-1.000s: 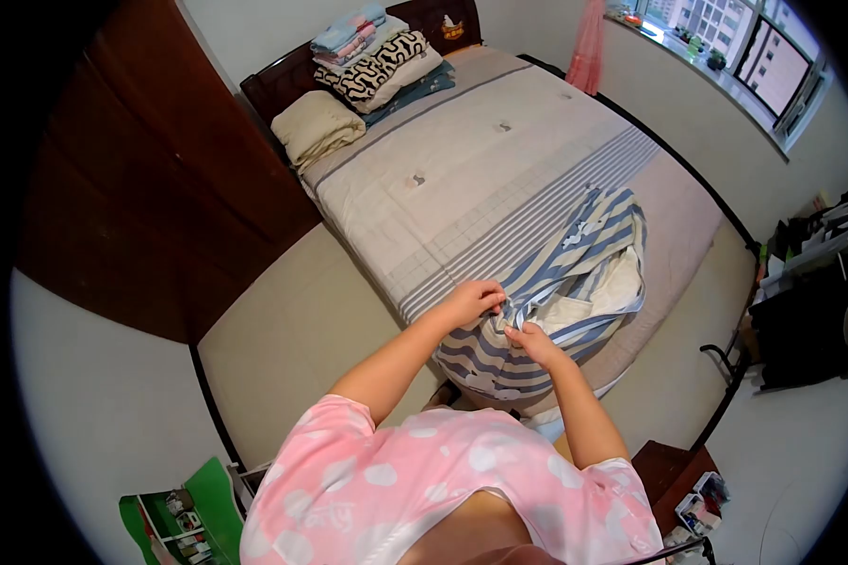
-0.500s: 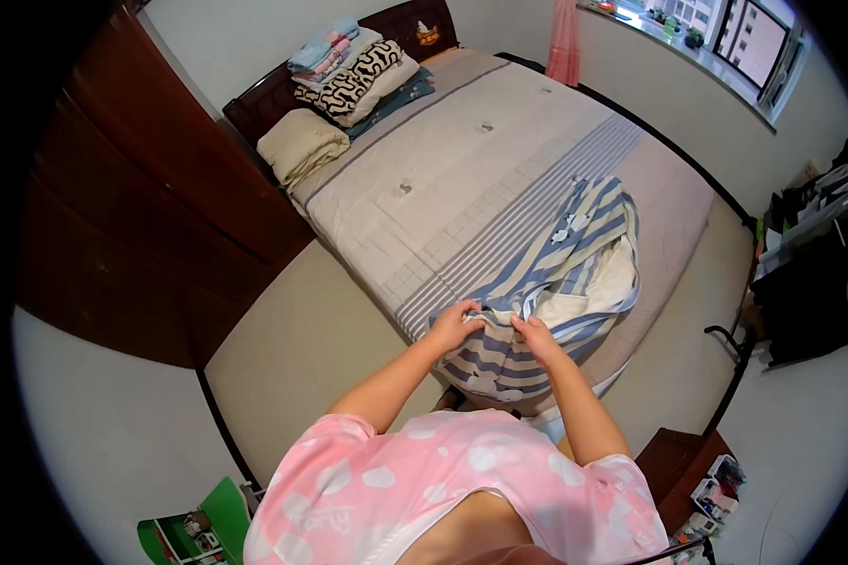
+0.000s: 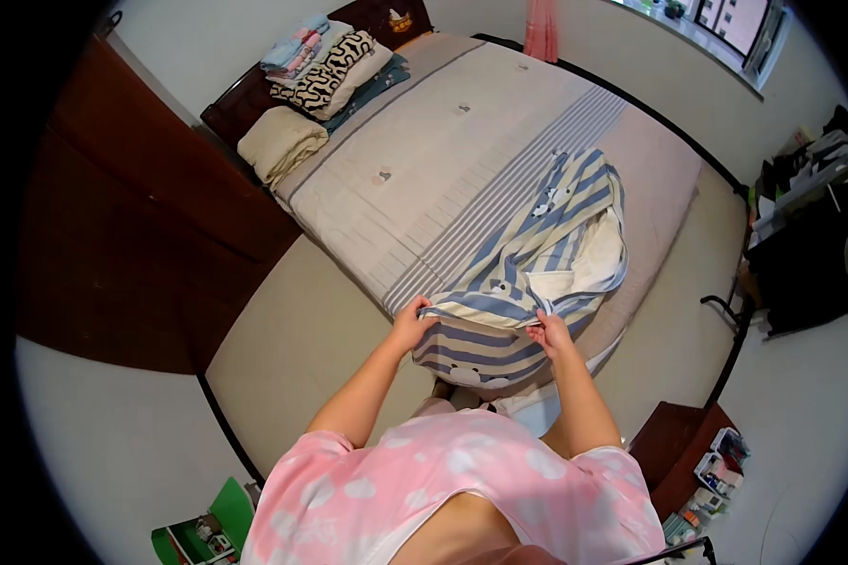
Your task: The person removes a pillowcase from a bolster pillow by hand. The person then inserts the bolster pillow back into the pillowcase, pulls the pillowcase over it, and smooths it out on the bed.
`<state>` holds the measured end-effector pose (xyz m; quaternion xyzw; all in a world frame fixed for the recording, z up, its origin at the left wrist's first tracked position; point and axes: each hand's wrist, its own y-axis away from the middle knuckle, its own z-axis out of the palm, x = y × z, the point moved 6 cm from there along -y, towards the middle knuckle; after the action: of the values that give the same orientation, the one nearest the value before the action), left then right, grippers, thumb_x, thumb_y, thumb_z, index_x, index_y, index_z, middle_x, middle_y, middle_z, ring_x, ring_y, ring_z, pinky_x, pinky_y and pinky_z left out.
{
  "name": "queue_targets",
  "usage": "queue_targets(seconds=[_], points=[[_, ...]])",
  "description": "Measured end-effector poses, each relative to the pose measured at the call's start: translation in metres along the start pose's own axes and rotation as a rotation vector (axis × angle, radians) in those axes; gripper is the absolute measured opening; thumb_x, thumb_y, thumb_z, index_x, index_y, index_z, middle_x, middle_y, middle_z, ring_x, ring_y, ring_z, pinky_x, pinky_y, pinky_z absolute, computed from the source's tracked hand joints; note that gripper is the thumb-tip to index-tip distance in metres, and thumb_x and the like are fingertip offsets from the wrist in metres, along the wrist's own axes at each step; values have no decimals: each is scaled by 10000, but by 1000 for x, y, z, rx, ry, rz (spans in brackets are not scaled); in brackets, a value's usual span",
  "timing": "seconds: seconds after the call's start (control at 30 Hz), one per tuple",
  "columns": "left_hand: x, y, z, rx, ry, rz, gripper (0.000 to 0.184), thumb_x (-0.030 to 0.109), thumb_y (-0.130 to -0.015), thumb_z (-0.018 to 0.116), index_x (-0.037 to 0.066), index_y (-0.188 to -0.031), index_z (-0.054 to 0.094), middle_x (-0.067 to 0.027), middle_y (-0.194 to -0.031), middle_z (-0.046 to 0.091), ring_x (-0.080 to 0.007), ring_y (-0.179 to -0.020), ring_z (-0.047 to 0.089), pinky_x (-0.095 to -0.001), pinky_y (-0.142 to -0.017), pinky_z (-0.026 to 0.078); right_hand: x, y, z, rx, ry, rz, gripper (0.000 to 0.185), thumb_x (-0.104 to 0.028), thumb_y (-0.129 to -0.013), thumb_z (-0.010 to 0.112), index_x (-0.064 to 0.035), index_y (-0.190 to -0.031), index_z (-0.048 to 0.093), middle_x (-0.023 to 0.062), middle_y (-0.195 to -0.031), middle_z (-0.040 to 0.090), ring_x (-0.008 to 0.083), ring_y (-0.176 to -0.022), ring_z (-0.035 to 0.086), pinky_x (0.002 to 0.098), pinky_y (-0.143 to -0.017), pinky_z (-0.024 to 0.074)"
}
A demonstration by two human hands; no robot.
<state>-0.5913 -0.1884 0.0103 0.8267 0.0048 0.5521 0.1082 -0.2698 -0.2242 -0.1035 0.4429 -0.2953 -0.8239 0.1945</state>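
A blue-and-cream striped bedding cloth [image 3: 582,202] with animal prints lies bunched over the near right part of the bed [image 3: 415,202]. Its white inner side shows in a fold at the right, and its near end hangs over the foot of the bed. My left hand [image 3: 413,325] is closed on the left end of the cloth's near edge. On the same edge, farther right, my right hand [image 3: 550,335] pinches the cloth. Between my hands this edge is stretched fairly straight.
Folded bedding [image 3: 325,80] and a cream folded quilt [image 3: 281,143] are stacked by the headboard. A dark wooden wardrobe [image 3: 146,207] stands left. At right are a black rack with things on it [image 3: 810,250] and a brown cabinet [image 3: 667,447]. A green box [image 3: 228,518] sits lower left.
My hands have moved apart, the left one to the left and the right one slightly right. The cloth edge between them went from gathered to stretched. The view has shifted a little.
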Motion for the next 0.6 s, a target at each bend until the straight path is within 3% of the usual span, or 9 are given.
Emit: queue_targets(seconds=[0.07, 0.13, 0.2, 0.37, 0.5, 0.6], points=[[1, 11, 5, -41, 42, 66, 231, 37, -750, 704, 60, -898, 529, -1, -849, 575, -113, -813, 513, -256, -741, 433, 5, 5, -15, 53, -83, -62, 111, -192, -932, 514, -82, -940, 502, 70, -796, 602, 166, -643, 603, 285, -531, 505], [-7, 21, 10, -174, 39, -14, 232, 29, -756, 694, 83, -899, 519, 25, -854, 541, -87, -812, 487, -230, -720, 413, 15, 10, -30, 141, -143, -55, 62, -160, -931, 481, -131, -985, 487, 58, -798, 599, 181, -660, 609, 313, -546, 524], [-15, 33, 16, -267, 65, -69, 235, 21, -763, 689, 100, -894, 511, 47, -838, 511, -59, -797, 459, -206, -694, 390, 33, 21, -40, 143, -98, 9, 125, -159, -919, 486, -106, -1030, 469, 83, -853, 590, 197, -675, 601, 322, -550, 517], [-24, 60, 18, -301, 117, -47, 218, 10, -770, 676, 62, -912, 520, 3, -880, 569, -96, -848, 502, -240, -777, 420, 80, 69, -33, 142, -33, 178, 178, -216, -924, 487, -91, -1047, 461, 119, -926, 599, 244, -754, 629, 377, -611, 555], [-27, 94, 20, -407, 77, 93, 227, 7, -773, 673, 52, -928, 514, -3, -897, 575, -96, -867, 506, -240, -777, 419, 132, 106, 8, 47, -17, 220, 467, -465, -914, 500, -72, -1159, 436, 153, -1054, 585, 311, -874, 628, 417, -673, 555], [-8, 153, 30, -560, -190, 319, 210, 76, -750, 690, 65, -902, 545, -74, -854, 579, -208, -820, 551, -320, -746, 440, 160, 150, 61, -50, 28, 222, 691, -628, -871, 447, -81, -1287, 380, 170, -1146, 565, 339, -930, 623, 463, -728, 547]])
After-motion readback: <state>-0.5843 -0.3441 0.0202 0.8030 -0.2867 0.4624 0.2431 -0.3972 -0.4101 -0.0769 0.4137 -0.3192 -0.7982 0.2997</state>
